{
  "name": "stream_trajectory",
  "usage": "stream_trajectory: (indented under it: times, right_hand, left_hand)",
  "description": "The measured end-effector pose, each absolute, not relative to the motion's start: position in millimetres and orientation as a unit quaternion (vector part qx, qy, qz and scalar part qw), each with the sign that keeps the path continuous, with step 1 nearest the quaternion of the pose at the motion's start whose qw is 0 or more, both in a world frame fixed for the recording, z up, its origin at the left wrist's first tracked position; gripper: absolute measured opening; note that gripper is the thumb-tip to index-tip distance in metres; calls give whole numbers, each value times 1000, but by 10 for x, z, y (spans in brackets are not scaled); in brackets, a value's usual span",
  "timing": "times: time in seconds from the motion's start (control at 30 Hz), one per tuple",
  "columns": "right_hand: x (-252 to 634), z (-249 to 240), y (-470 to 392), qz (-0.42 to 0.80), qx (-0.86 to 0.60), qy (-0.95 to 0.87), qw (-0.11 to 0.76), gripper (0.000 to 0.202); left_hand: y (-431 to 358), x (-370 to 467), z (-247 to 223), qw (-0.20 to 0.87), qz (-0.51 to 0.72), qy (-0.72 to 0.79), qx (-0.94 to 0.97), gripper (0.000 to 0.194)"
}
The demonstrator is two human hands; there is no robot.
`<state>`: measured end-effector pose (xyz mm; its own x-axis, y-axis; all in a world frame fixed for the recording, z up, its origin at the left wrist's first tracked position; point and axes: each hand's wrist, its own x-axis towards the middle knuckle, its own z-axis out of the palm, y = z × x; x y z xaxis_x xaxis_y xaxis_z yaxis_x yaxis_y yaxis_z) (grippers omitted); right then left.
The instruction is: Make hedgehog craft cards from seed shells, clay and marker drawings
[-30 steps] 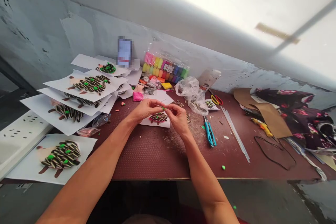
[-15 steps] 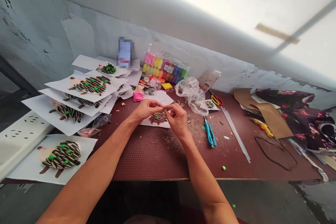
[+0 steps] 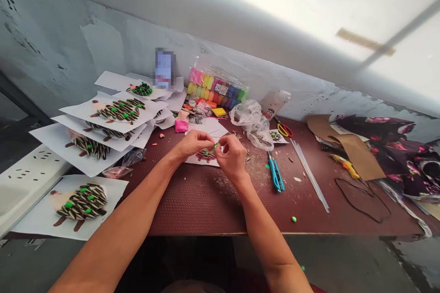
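A small piece of green modelling clay (image 3: 216, 145) is pinched between the fingertips of my right hand (image 3: 233, 156). My left hand (image 3: 193, 143) is closed in a pinch right against it, its fingertips meeting the same clay. Below both hands lies a sheet of paper (image 3: 201, 160) bearing a hedgehog picture (image 3: 206, 154) with sunflower-seed spines and a pink edge, partly covered by my fingers. Loose sunflower seeds (image 3: 247, 154) are scattered just right of my right hand.
Finished-looking hedgehog sheets (image 3: 120, 112) are stacked at left, above another hedgehog sheet (image 3: 117, 187). Clay packs (image 3: 216, 89), a plastic bag (image 3: 252, 121), scissors (image 3: 284, 130), a blue cutter (image 3: 275, 174), glue sticks (image 3: 311, 176) and a glue gun (image 3: 347, 165) lie around. A green clay ball (image 3: 294, 219) sits near the front edge.
My fingertips have shifted slightly around the green clay, and more of it shows between them. Both hands stay over the hedgehog sheet; the view has moved a little.
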<state>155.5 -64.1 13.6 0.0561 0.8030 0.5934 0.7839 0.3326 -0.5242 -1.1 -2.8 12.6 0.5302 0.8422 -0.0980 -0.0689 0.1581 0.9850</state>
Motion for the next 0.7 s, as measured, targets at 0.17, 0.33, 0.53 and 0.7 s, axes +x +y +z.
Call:
stream_trajectory:
  times: [0.17, 0.33, 0.53, 0.7]
  right_hand:
    - [1653, 221, -608, 209, -560, -558, 576, 17]
    - [1675, 226, -604, 305, -562, -578, 507, 16]
    - [1669, 191, -571, 386, -561, -562, 470, 22]
    - [1723, 126, -545, 400, -571, -536, 477, 32]
  left_hand:
    - [25, -86, 172, 652, 412, 369, 519, 9]
    - [63, -144, 168, 675, 452, 358, 460, 14]
    - [144, -221, 167, 691, 535, 346, 342, 10]
    - [184, -291, 206, 696, 559, 336, 302, 20]
